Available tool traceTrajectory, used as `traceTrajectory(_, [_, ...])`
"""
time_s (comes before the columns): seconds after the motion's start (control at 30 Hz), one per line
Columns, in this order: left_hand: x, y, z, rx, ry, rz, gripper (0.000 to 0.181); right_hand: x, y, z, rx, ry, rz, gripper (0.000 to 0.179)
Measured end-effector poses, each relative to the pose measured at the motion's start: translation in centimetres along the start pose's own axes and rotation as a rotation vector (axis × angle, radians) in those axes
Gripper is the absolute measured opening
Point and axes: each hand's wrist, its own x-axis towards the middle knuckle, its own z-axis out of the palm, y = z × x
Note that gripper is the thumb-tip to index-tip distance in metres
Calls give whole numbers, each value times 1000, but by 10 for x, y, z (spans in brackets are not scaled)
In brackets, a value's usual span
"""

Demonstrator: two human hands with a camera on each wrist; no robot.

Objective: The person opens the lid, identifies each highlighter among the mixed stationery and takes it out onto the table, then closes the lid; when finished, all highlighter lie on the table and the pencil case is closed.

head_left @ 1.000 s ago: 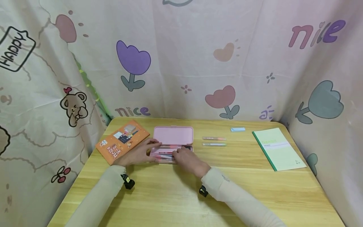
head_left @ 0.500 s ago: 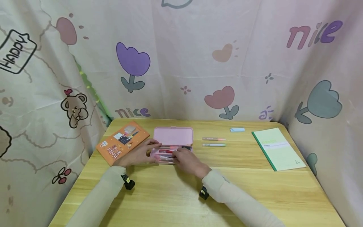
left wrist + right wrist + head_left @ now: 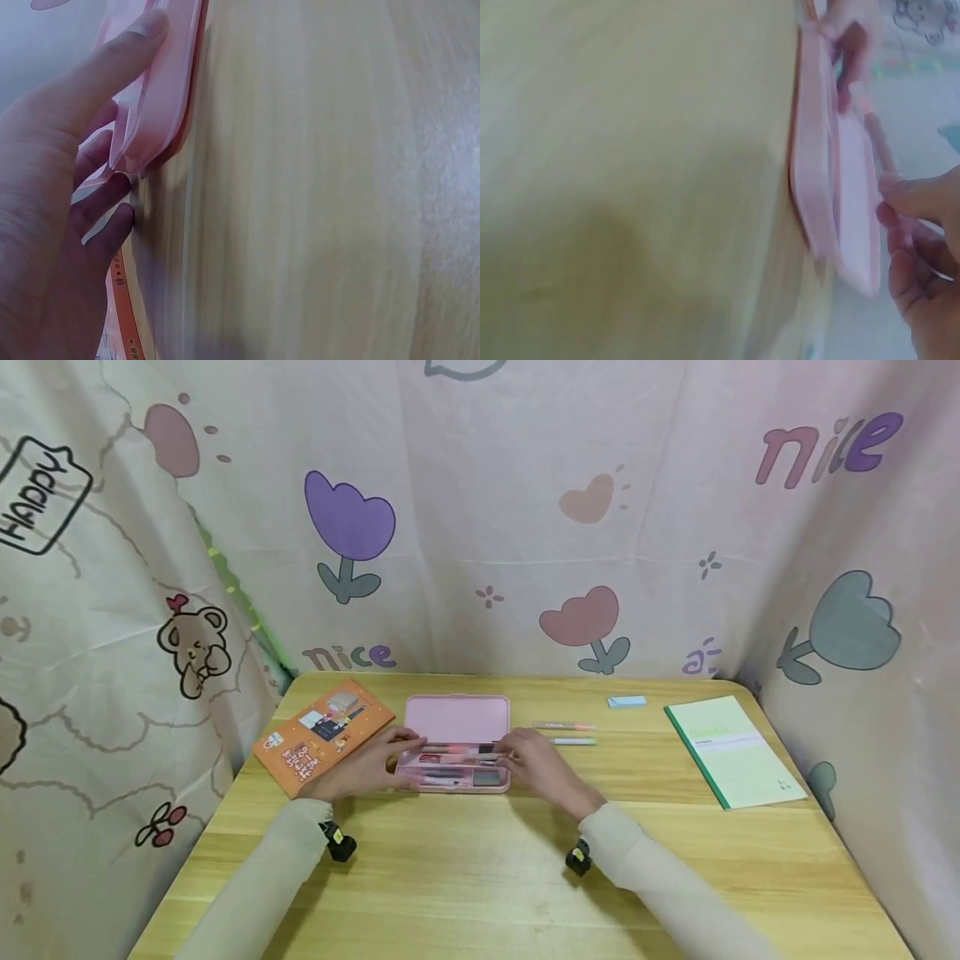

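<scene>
The pink pencil case (image 3: 457, 718) lies on the table with its lid flipped back, several pens inside and a grey block at its front right corner. My left hand (image 3: 366, 766) holds the case's left end, thumb on the front rim, other fingers round the side and back; the left wrist view shows the thumb on the pink wall (image 3: 166, 90). Above the case, my right hand (image 3: 542, 770) pinches a pen (image 3: 881, 142) between thumb and fingers. That pen points left, its pinkish end toward the left hand.
Two pens (image 3: 564, 726) (image 3: 574, 742) lie right of the case. Behind them is a small light-blue piece (image 3: 627, 702). A pale green notebook (image 3: 738, 752) lies far right, an orange booklet (image 3: 322, 735) by the left forearm. A printed curtain (image 3: 450, 527) borders the table.
My right hand has lifted from inside the case with a pen and moved right, uncovering the grey block. The left hand has stayed at the case's left end.
</scene>
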Motion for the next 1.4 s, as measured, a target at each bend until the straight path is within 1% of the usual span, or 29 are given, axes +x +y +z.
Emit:
traceTrajectory(0.07, [0,0,0,-1,1,-6,87,-7,11,-12,20,19,31,14])
traceTrajectory(0.17, [-1,-1,0,2,3,-11,86,-19,29,-29,45,36,101,15])
traceTrajectory(0.3, [0,-2,1,13,12,-7,85,-38,50,-51,62,42,173,14])
traceTrajectory(0.47, [-1,-4,1,40,25,-2,88,-64,78,-66,57,31,242,12])
traceTrajectory(0.63, [-1,-4,0,32,26,3,89,-81,97,-69,55,4,309,12])
traceTrajectory(0.73, [-1,-4,0,28,29,3,88,-85,103,-68,63,-8,315,12])
traceTrajectory(1.03, [0,-4,2,20,17,0,90,-86,109,-62,51,-38,324,9])
traceTrajectory(1.23, [0,-3,1,36,21,-3,91,-84,109,-61,45,-37,316,10])
traceTrajectory(1.4, [0,-3,1,30,22,1,90,-83,109,-62,42,-35,309,11])
